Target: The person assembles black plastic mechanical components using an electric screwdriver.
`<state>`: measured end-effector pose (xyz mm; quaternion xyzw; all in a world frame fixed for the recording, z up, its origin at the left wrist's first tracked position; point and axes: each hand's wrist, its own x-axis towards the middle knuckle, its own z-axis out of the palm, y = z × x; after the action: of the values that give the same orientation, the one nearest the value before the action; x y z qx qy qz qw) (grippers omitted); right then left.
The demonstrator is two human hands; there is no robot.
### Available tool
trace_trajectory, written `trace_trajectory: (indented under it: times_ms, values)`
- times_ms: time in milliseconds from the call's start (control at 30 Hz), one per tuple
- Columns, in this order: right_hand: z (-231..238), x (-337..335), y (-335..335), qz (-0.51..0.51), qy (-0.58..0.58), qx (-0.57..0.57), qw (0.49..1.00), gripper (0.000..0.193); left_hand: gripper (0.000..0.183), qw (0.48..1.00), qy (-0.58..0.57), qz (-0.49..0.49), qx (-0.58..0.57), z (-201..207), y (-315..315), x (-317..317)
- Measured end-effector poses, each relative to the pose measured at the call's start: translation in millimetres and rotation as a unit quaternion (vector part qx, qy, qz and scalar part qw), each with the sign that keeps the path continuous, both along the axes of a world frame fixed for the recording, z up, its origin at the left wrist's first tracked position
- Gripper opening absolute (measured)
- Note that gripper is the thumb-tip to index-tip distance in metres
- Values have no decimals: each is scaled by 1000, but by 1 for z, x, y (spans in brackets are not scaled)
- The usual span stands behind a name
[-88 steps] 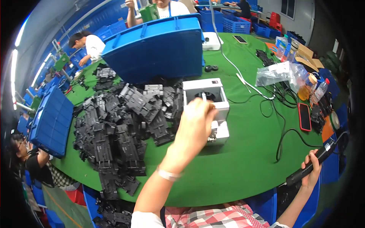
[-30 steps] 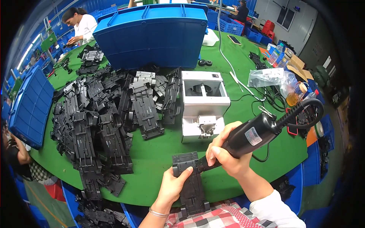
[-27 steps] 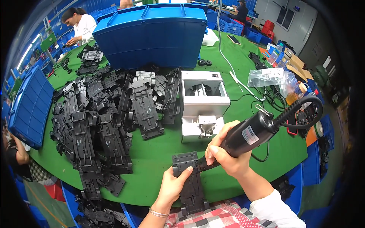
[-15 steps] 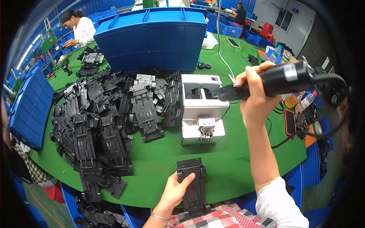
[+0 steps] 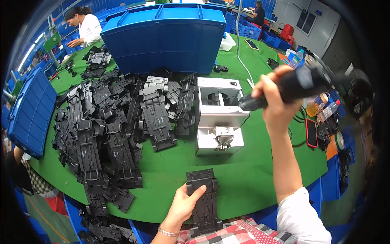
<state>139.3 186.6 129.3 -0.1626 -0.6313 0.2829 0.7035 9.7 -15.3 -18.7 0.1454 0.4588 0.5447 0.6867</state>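
My left hand (image 5: 181, 206) grips a flat black plastic chassis part (image 5: 205, 199) by its left edge, thumb across its top, at the table's near edge. Raised above the table on the right, my right hand (image 5: 278, 97) is wrapped round a black electric screwdriver (image 5: 298, 84), whose body is partly smeared by motion. The screwdriver's front end points left, toward the white screw feeder (image 5: 221, 112); its tip is too unclear to tell whether it carries a screw. A big heap of similar black chassis parts (image 5: 156, 118) covers the table left of the feeder.
A large blue bin (image 5: 164, 44) stands behind the heap; another blue bin (image 5: 32, 114) leans at the left. Right of the feeder lie a red-edged phone (image 5: 311, 133), bottles (image 5: 328, 110) and a cable. A co-worker (image 5: 88, 28) in white sits at the far left.
My right hand and the screwdriver have shifted slightly right. The chassis part in my left hand has moved a little left. The whole view has also shifted slightly.
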Motion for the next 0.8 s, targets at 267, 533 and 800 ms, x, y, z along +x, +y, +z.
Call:
trace_trajectory:
  times_ms: [267, 533, 800]
  values:
    - [-14, 11, -59, 133, 43, -72, 988, 31, 26, 1000, 14, -9, -3, 3, 6, -5]
    - [-46, -5, -51, 128, -31, -119, 984, 34, 25, 999, 51, -2, 15, 1, 7, 2]
    - [-43, 8, -54, 223, 36, -258, 939, 23, 24, 999, 25, 28, 1, 3, 10, -1]
